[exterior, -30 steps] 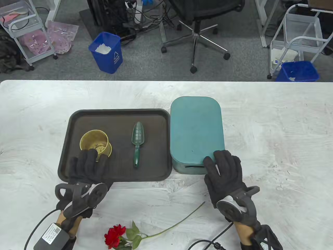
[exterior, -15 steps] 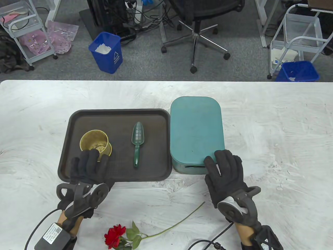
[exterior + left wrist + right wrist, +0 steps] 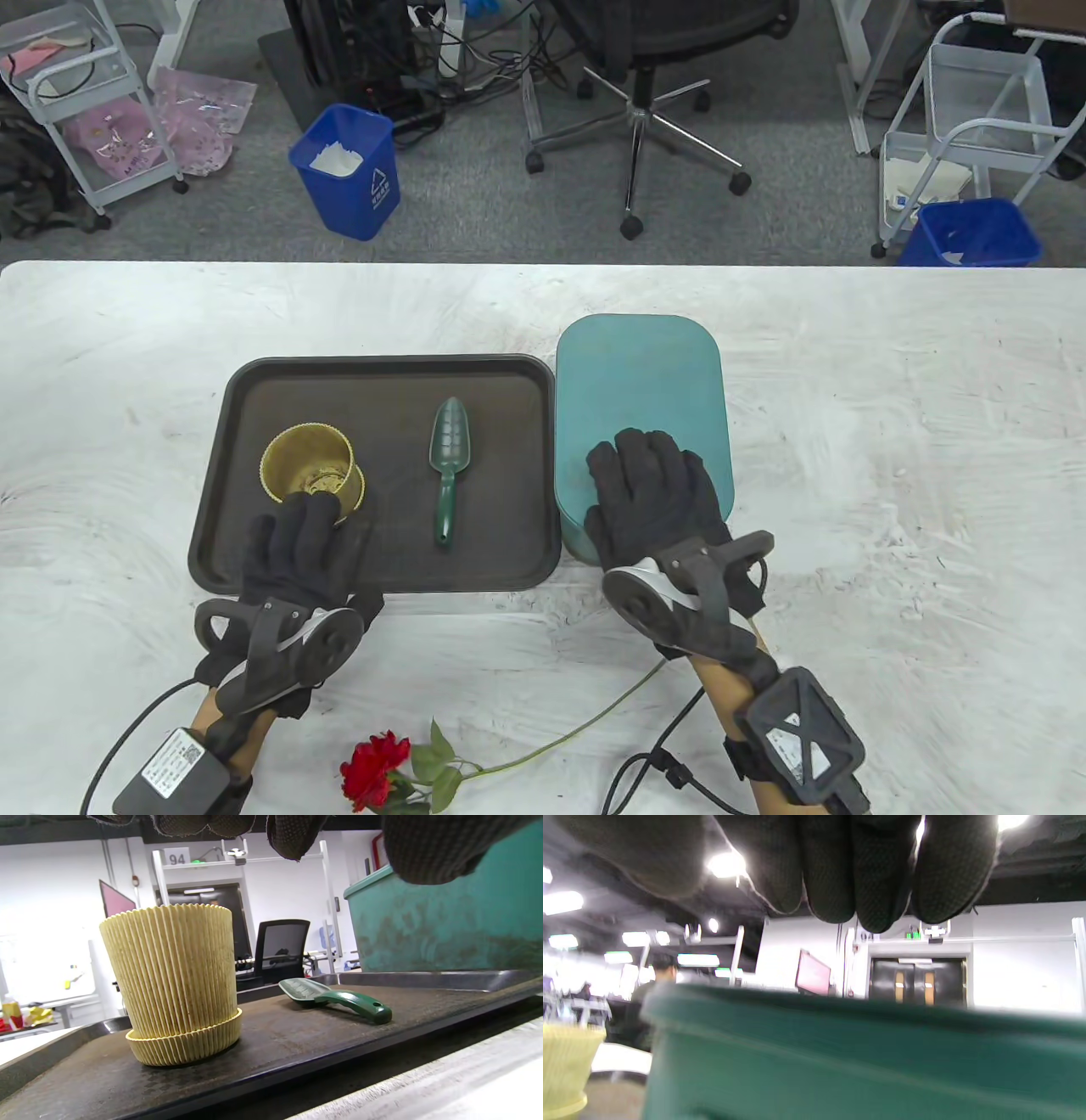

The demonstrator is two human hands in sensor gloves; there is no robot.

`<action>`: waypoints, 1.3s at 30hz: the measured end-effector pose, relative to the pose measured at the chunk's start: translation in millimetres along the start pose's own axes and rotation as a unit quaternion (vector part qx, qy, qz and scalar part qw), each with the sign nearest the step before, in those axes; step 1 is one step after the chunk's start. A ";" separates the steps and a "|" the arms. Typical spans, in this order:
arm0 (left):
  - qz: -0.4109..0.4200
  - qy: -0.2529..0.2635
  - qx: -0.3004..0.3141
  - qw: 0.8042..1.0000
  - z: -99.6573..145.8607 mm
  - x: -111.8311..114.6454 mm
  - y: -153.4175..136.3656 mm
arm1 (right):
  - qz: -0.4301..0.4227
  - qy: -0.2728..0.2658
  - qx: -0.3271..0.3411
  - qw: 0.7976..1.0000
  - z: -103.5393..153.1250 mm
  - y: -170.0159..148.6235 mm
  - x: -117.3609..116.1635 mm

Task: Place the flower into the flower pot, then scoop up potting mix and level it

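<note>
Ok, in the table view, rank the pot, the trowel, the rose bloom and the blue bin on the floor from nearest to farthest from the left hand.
From the left hand:
1. Pot, just beyond the fingertips, on the tray.
2. Trowel, to the right, mid-tray.
3. Rose bloom, toward the table's near edge.
4. Blue bin, on the floor past the table.

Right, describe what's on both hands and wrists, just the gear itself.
Both the left hand and the right hand wear black knit gloves. Strapped on the back of each is a dark grey ring-shaped tracker with a white patch. Each wrist carries a dark box: the left one bears a white label with a code, the right one a cross pattern. Black cables trail off.
</note>
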State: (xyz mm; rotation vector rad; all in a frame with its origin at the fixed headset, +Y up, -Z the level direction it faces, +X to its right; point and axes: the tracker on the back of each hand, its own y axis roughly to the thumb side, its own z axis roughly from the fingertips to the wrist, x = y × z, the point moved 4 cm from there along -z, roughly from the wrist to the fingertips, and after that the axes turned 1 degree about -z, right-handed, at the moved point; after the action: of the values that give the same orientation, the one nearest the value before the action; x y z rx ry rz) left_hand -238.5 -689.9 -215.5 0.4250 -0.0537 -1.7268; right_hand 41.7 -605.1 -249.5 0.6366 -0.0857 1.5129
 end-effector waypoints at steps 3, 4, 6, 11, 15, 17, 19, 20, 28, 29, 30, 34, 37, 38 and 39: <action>0.002 0.002 0.005 1.000 -0.2 -1.2 3.1 | 0.049 0.102 -0.031 0.993 -4.4 6.3 -30.2; 0.002 0.002 0.006 1.000 -0.2 -1.6 3.6 | 0.053 0.110 -0.033 0.992 -3.9 6.8 -34.9; 0.005 0.004 0.008 1.000 0.2 -2.4 4.8 | 0.080 0.124 -0.036 0.988 -0.1 8.4 -45.9; 0.006 0.000 0.013 1.000 0.4 -1.8 6.0 | 0.134 0.037 0.000 0.990 7.0 22.0 -40.2; 0.008 0.001 0.013 1.000 1.1 -2.7 5.1 | 0.178 -0.014 0.047 0.983 10.7 30.6 -31.1; 0.007 0.004 0.012 1.000 1.7 -3.8 4.7 | 0.167 -0.022 0.048 0.985 9.6 30.9 -25.4; 0.008 0.004 0.013 1.000 2.0 -4.4 4.8 | 0.154 -0.026 0.043 0.987 7.2 29.5 -18.8; 0.008 0.003 0.014 1.000 2.0 -3.9 5.0 | 0.153 -0.028 0.039 0.987 5.3 28.4 -14.8; 0.010 0.003 0.017 1.000 2.8 -3.8 6.0 | 0.253 -0.067 0.074 0.962 -10.0 46.7 13.9; 0.009 0.001 0.019 1.000 2.8 -3.1 6.7 | 0.282 -0.075 0.077 0.954 -13.3 51.5 17.8; 0.009 0.001 0.020 1.000 2.8 -2.8 7.0 | 0.302 -0.077 0.076 0.947 -15.9 54.2 20.0; 0.009 0.001 0.020 1.000 2.7 -3.8 5.9 | 0.378 -0.059 0.048 0.923 -33.4 58.1 28.1; 0.008 0.004 0.018 1.000 3.3 -5.2 5.0 | 0.421 -0.061 0.034 0.905 -44.5 56.5 41.6; 0.009 0.004 0.018 1.000 3.3 -5.1 5.1 | 0.426 -0.062 0.030 0.902 -46.9 55.3 44.1; 0.009 0.005 0.018 1.000 3.3 -5.3 5.5 | 0.432 -0.064 0.022 0.899 -49.6 52.6 48.1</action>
State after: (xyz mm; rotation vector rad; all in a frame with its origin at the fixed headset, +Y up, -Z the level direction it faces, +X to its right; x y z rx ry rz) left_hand -233.6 -686.7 -209.7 0.4579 -0.0811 -1.7090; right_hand -19.9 -543.9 -252.4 0.7834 -0.4894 2.3290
